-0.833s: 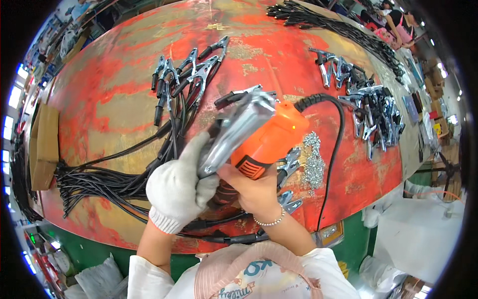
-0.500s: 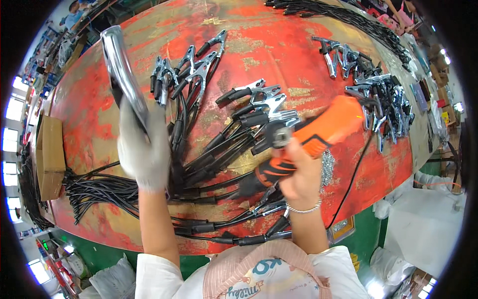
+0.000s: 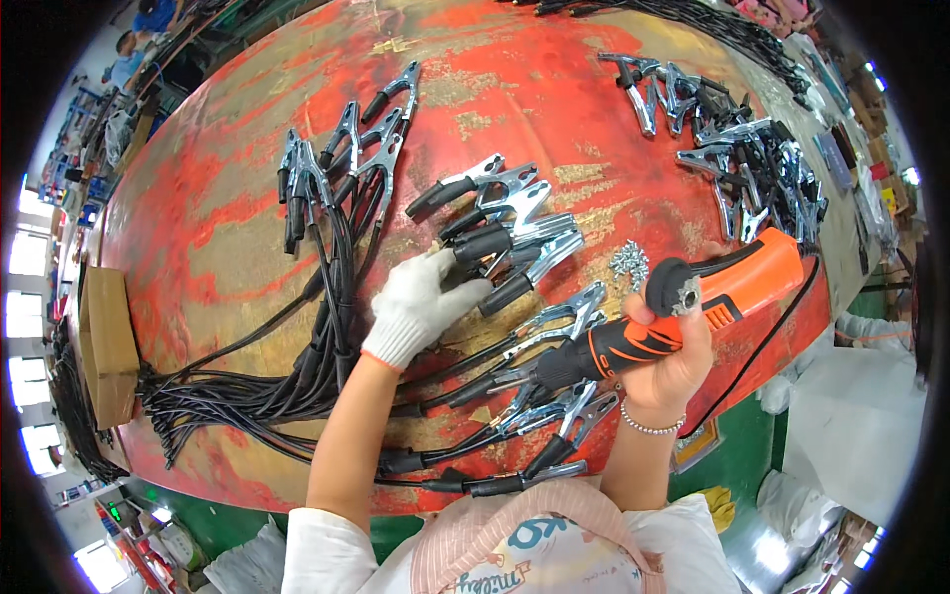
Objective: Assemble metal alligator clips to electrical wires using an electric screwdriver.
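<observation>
My left hand, in a white knitted glove, is at the middle group of metal spring clamps with black handle sleeves. Its thumb and fingers are spread by the nearest black handles, with no clamp clearly gripped. My right hand is bare and wrapped around an orange and black corded power screwdriver. The tool lies roughly sideways, its tip pointing left above more cabled clamps. Several clamps on black cables lie at the upper left.
Loose clamps are heaped at the right, with small screws piled nearer. Black cables bundle toward a cardboard box on the left. More cables lie at the far edge. The tool's cord hangs over the right edge.
My left hand has let go of a long shiny metal clamp and moved right to the middle group. My right hand has carried the screwdriver to the right and slightly nearer.
</observation>
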Demonstrator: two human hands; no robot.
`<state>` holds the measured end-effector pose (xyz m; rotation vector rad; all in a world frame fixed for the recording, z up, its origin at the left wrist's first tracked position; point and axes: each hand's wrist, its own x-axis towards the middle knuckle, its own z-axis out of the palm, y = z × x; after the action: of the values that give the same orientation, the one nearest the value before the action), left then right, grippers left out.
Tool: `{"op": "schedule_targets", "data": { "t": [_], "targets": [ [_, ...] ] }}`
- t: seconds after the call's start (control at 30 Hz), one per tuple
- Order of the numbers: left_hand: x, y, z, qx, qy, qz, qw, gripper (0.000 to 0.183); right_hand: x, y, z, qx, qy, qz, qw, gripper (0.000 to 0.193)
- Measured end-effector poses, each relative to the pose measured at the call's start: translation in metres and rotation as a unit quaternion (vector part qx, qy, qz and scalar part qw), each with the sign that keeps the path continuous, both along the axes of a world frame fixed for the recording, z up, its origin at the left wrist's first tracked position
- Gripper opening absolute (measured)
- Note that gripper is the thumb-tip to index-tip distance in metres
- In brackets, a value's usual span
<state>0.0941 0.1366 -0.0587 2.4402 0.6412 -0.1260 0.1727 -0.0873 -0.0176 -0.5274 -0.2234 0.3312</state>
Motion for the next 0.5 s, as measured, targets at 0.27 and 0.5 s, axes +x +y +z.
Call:
{"op": "schedule_targets", "data": {
  "t": [0.27,0.5],
  "targets": [
    [0.013,-0.009,-0.025,0.109,-0.068,0.010,0.992,0.031,-0.009,0.002,0.010,-0.096,0.044,-0.040,0.994,0.054],
    [-0.005,0.008,-0.009,-0.330,-0.278,0.169,0.886,0.021,-0.016,-0.011,0.011,-0.107,-0.013,-0.054,0.993,0.062]
  ]
}}
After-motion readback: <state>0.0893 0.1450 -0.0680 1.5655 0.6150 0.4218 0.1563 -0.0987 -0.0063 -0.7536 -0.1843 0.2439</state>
